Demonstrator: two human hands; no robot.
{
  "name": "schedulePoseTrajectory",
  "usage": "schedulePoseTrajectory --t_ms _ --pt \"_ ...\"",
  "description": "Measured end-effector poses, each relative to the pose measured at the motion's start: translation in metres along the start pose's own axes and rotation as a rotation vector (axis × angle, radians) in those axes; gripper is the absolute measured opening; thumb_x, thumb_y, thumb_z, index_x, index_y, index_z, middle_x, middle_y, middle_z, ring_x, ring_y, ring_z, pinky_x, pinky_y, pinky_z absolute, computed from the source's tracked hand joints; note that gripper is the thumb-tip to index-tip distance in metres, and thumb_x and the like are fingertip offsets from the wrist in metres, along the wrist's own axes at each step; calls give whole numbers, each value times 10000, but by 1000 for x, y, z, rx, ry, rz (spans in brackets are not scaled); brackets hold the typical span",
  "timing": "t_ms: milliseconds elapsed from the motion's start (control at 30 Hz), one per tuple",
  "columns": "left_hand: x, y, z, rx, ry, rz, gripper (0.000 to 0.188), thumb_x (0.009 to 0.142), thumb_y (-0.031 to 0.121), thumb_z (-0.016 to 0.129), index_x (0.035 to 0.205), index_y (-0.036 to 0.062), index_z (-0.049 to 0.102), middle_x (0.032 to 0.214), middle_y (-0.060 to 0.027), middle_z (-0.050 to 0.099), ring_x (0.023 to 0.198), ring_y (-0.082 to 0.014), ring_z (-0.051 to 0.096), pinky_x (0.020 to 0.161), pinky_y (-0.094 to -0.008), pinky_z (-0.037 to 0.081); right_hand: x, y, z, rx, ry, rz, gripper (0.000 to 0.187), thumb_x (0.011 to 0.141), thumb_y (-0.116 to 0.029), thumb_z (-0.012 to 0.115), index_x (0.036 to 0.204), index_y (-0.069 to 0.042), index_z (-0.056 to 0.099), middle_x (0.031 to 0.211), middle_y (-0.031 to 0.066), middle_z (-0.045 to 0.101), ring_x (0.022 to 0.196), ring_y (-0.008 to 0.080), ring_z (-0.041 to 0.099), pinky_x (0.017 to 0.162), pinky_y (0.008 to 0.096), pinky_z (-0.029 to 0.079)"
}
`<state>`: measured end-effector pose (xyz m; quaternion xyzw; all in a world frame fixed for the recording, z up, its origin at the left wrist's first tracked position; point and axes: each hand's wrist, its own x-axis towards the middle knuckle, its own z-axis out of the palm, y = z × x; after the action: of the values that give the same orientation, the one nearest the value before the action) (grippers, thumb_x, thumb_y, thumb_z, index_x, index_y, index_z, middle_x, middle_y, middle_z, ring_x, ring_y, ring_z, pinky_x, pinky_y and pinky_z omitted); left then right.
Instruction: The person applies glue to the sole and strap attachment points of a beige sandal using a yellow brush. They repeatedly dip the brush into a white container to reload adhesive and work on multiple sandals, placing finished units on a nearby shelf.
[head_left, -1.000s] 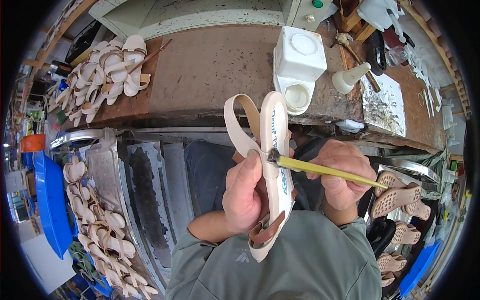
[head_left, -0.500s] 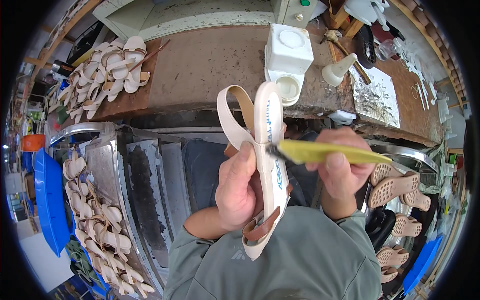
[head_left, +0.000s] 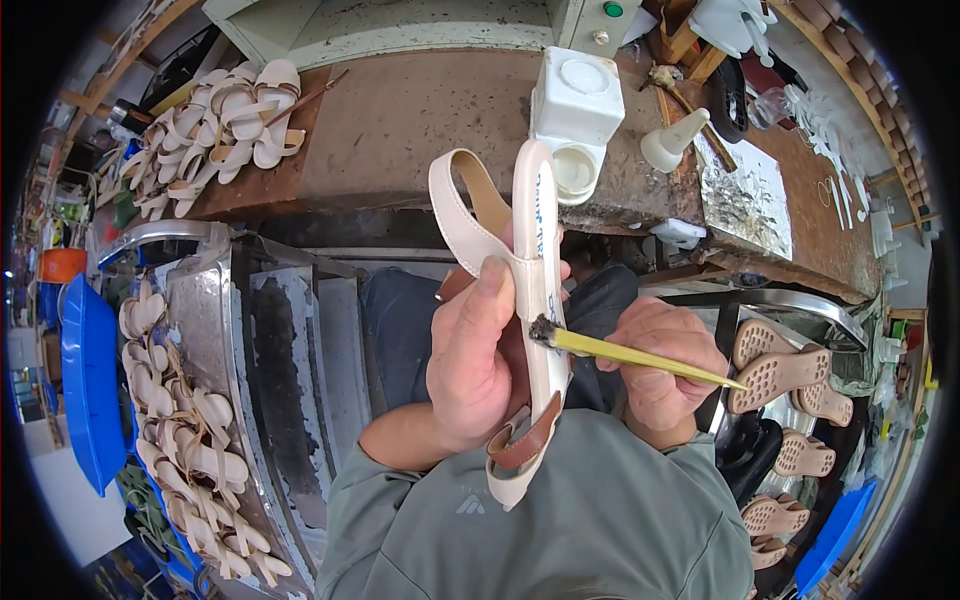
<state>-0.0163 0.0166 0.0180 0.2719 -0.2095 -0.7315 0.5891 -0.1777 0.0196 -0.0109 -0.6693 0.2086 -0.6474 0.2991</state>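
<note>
My left hand (head_left: 472, 350) is closed round the middle of a cream sandal (head_left: 536, 215), held on its edge with the heel end away from me. A wide cream strap loops out on its left side, and a brown strap (head_left: 522, 442) crosses near the end closest to my chest. Between the fingers of my right hand (head_left: 668, 360) is a yellow-green brush (head_left: 640, 356). Its dark, ragged bristles touch the sole's edge just below where my left thumb presses. Some fingers of my left hand are hidden behind the sandal.
A white container (head_left: 580, 100) and a pale cone-tipped bottle (head_left: 675, 140) stand on the brown workbench (head_left: 420, 110). Cream sandals (head_left: 235, 120) pile up at its left. More sandal uppers (head_left: 190, 440) hang at my left; perforated tan soles (head_left: 790, 380) sit at my right.
The brush has moved down along the sole's edge, and its handle now tilts down to the right. My right hand has lowered. The sandal has shifted slightly upward.
</note>
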Motion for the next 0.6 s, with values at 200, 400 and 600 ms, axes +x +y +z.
schedulePoseTrajectory --t_ms 200,400,600 --pt "0 -1 1 36 13 48 490 979 332 356 1108 -103 542 922 -94 578 832 -108 511 755 -234 387 -8 -4 -5 -34 -55 -3 174 761 -9 659 909 63 605 763 174 653 626 232 632 525 318 484" --pt "0 0 3 82 28 70 489 977 336 373 1118 -103 538 923 -85 574 809 -97 509 722 -228 393 -14 -6 -1 7 3 -42 168 745 -10 666 883 69 611 754 176 653 608 232 633 509 302 486" --pt "-1 4 4 35 15 9 471 972 329 399 1090 -101 551 935 -78 580 752 -69 496 643 -210 382 -12 -12 -3 21 -28 -61 157 721 -16 678 845 63 622 745 174 652 583 226 635 499 301 487"
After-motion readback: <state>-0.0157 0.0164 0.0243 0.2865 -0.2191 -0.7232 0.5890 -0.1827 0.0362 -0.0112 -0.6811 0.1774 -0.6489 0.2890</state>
